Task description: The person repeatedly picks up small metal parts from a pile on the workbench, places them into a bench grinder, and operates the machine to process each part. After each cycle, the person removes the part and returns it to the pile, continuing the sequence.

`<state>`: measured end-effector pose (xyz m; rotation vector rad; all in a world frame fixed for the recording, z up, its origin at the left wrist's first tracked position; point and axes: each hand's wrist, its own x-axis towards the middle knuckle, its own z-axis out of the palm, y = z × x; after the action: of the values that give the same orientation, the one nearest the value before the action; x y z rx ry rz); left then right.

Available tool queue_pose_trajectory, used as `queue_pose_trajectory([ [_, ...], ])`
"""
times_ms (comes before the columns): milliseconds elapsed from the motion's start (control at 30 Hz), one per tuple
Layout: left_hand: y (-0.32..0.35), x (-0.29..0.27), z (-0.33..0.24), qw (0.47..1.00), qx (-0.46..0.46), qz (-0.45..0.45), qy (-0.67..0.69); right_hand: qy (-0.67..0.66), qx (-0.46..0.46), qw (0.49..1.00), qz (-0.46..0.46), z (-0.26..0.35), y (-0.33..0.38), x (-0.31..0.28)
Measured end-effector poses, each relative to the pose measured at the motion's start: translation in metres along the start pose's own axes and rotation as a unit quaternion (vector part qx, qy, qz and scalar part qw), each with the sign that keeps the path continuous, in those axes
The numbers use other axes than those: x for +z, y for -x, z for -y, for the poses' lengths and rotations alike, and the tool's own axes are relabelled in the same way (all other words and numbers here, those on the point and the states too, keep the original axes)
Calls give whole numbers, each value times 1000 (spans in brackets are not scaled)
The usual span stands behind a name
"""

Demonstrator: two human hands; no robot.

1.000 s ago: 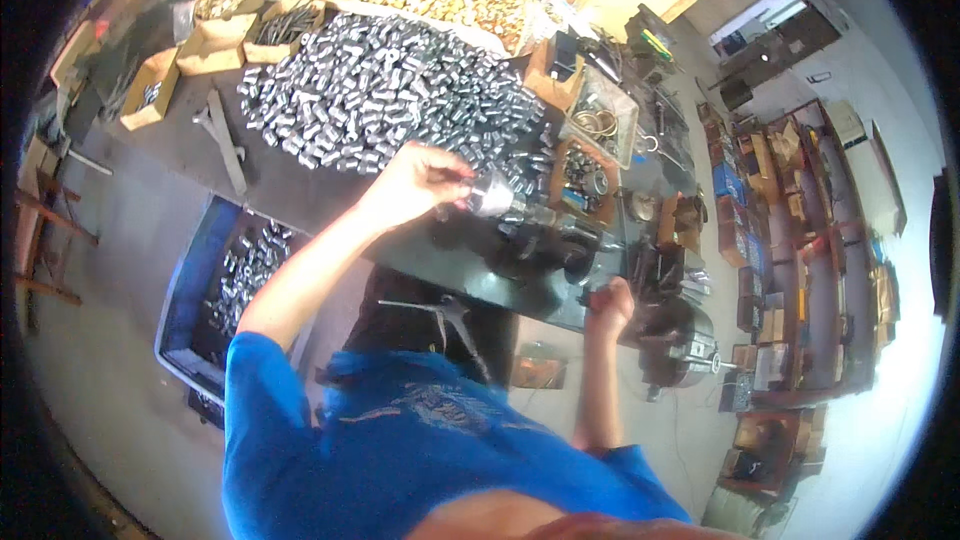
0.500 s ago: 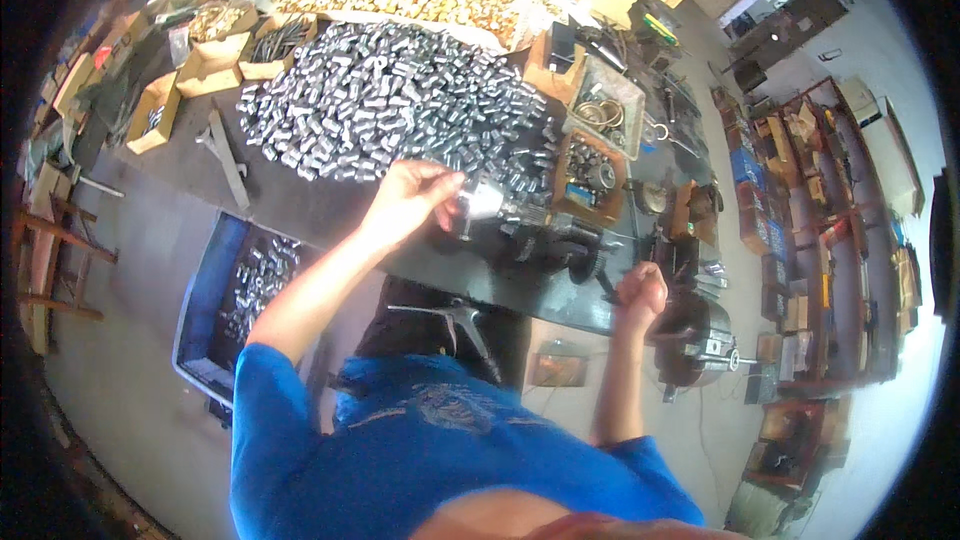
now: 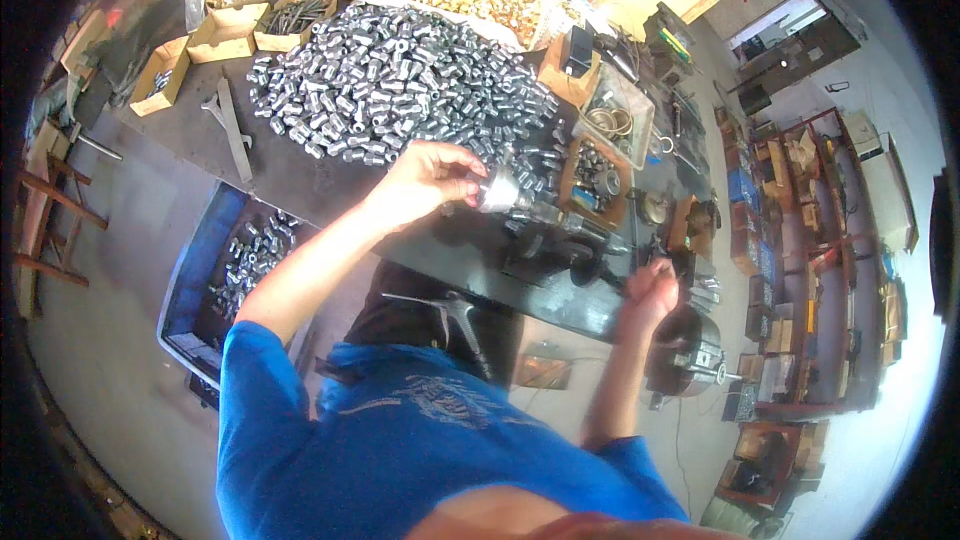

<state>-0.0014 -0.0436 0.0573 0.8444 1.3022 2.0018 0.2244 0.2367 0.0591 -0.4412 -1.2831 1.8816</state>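
One shiny silver metal fitting [image 3: 497, 191] pinched in left hand [image 3: 425, 180]; right hand [image 3: 650, 290] fisted, contents unclear.

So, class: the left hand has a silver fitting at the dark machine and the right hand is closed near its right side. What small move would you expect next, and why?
Probably the left hand seats the silver fitting more firmly into the dark machine. The fitting is pinched at the fingertips right at the machine's left end, and the right hand is closed at the machine's right side, seemingly on a lever, though that is too blurred to tell.
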Motion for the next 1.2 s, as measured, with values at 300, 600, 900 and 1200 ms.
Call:
queue_pose_trajectory([
  [300,1,8,11,995,56,-50,-61,106,-42,991,-69,-48,-82,17],
  [600,-2,16,19,996,31,-69,-44,28,127,975,-179,-88,-8,-42],
  [900,1,14,18,996,32,-66,-41,-28,149,982,-115,-48,22,-29],
  [1200,-4,20,8,995,-10,-86,-43,213,-55,971,-95,-105,-80,-46],
])
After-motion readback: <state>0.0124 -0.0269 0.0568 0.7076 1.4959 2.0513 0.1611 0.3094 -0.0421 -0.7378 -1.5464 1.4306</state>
